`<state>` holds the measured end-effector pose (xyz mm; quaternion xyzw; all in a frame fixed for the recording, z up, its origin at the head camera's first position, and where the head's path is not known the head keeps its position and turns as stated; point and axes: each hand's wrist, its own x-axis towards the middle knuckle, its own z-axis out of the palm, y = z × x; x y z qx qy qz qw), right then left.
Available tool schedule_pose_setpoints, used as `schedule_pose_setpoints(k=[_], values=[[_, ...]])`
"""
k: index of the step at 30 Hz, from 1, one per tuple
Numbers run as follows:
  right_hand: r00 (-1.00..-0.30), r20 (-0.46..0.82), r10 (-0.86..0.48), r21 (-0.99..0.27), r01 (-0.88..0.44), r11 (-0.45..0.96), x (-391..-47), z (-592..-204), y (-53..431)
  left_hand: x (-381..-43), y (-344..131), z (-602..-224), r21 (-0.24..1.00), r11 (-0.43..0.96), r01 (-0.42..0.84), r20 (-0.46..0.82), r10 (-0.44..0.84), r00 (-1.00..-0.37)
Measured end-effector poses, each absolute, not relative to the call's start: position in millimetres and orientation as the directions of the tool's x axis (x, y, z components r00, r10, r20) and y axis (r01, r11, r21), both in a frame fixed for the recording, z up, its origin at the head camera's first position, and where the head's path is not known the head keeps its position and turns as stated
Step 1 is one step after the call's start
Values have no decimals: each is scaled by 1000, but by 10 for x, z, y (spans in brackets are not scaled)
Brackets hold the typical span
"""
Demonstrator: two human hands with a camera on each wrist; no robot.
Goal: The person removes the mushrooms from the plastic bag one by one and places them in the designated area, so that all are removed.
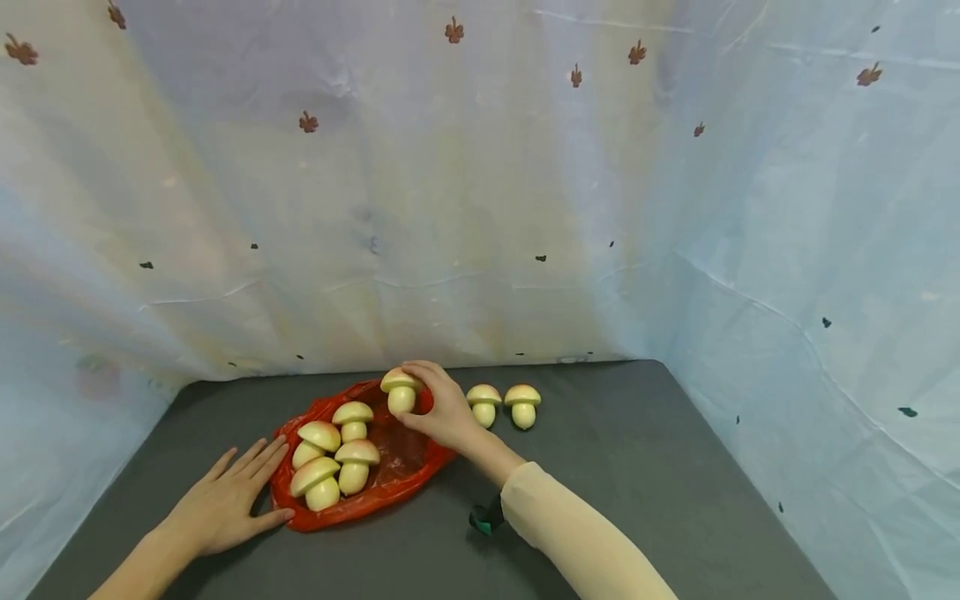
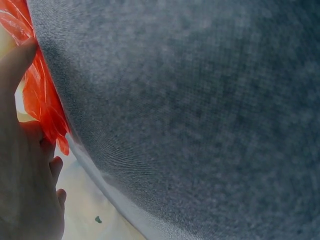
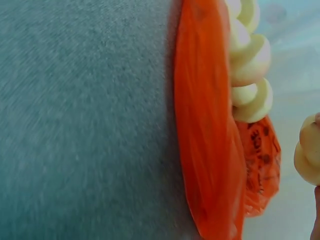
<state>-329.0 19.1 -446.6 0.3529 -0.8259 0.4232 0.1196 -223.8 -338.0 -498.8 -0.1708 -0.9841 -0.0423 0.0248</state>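
Note:
A red plastic bag (image 1: 390, 493) lies spread open on the dark table, with several toy mushrooms (image 1: 358, 452) standing in its left part. My right hand (image 1: 446, 407) pinches another mushroom (image 1: 401, 392) by its side, over the far right part of the bag. In the right wrist view, this held mushroom (image 3: 310, 149) shows at the right edge, apart from the bag's rim. My left hand (image 1: 223, 506) rests at the bag's left edge, fingers extended and touching the red plastic (image 2: 42, 100). Two more mushrooms (image 1: 522, 407) stand on the table just right of my right hand.
The grey-black table (image 1: 645, 483) reaches back to a pale patterned curtain (image 1: 465, 208), which also hangs along both sides. A dark band with a green patch (image 1: 482, 522) shows under my right wrist.

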Motion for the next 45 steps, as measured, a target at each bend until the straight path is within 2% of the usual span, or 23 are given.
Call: schedule_pose_setpoints(k=[7,16,23,31,39,45], values=[[-692,570,-443,-610,-718,337,-3263,-4439,410,-2234,-3408,-5026,71,938,340,80,335,-939],[-654,639,-405,-561,-756,336,-3245,-4428,741,-2239,-3388,-5021,76,938,339,83,333,-939],[-690,624,-367,-606,-724,330,-3220,-4430,1030,-2230,-3365,-4984,86,938,337,78,331,-941],[-629,701,-335,-526,-774,353,-3230,-4515,1365,-2187,-3370,-4980,90,937,336,84,329,-941],[-654,683,-325,-540,-752,377,-3195,-4554,1699,-2193,-3372,-4982,72,938,339,88,333,-939],[-626,696,-352,-474,-768,430,-3219,-4601,1960,-2188,-3364,-4975,71,938,338,83,332,-940]])
